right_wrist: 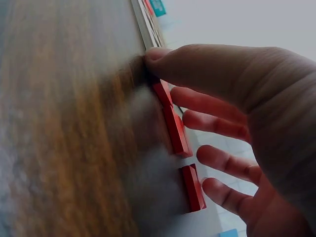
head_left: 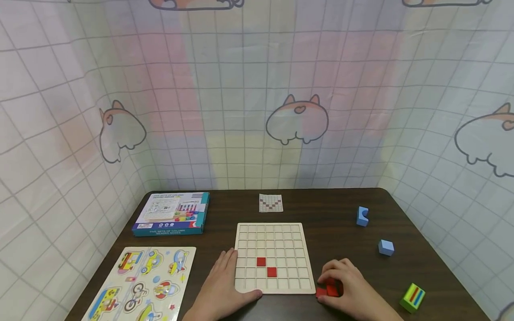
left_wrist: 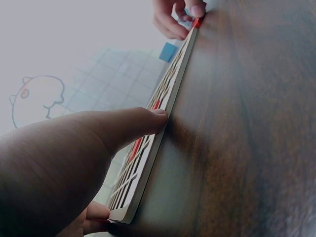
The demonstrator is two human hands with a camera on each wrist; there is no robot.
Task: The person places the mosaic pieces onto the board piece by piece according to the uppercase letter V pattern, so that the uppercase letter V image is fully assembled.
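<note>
A pale wooden grid board lies in the middle of the table, with two red square tiles set diagonally, the upper tile and the lower tile. My left hand rests along the board's left side, its fingers straight and its thumb on the front edge. At the board's front right corner, my right hand curls over a few loose red tiles. Its thumb and fingertips pinch the red tile nearest the board; two other tiles lie under the fingers.
Behind the board lies a small pattern card. To the left are a boxed set and a picture puzzle board. On the right stand a notched blue block, a blue block and a striped green block.
</note>
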